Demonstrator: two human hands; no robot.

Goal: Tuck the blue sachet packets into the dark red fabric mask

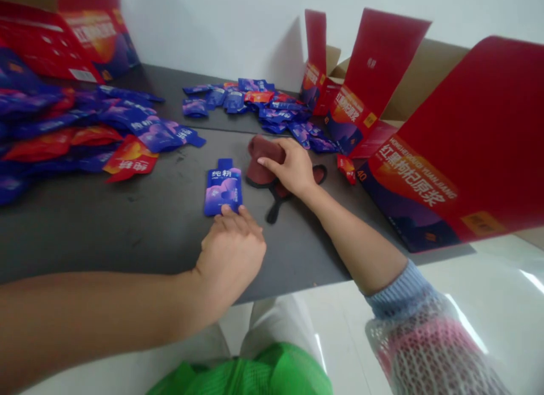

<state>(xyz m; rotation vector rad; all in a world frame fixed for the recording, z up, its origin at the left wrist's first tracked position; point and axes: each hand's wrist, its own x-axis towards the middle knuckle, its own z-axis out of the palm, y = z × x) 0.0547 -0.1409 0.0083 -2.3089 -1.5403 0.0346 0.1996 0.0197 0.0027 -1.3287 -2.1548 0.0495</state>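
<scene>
A blue and purple spouted pouch (223, 192) with white lettering lies flat on the dark table. My left hand (233, 242) rests at its lower edge, palm down, with its fingertips on the pouch and nothing gripped. To the right, my right hand (293, 167) pinches a reddish-brown, soft-looking piece (260, 173) with black edging between thumb and fingers. One part of this piece is folded up, and a short black tab sticks out toward me. Its exact kind is unclear, and my right hand covers its middle.
Blue and red pouches (85, 126) are heaped at the left. More pouches (272, 109) lie at the back. Open red boxes (459, 151) stand along the right, and another red box (91, 38) is at the back left. A small red packet (346, 168) lies beside the boxes.
</scene>
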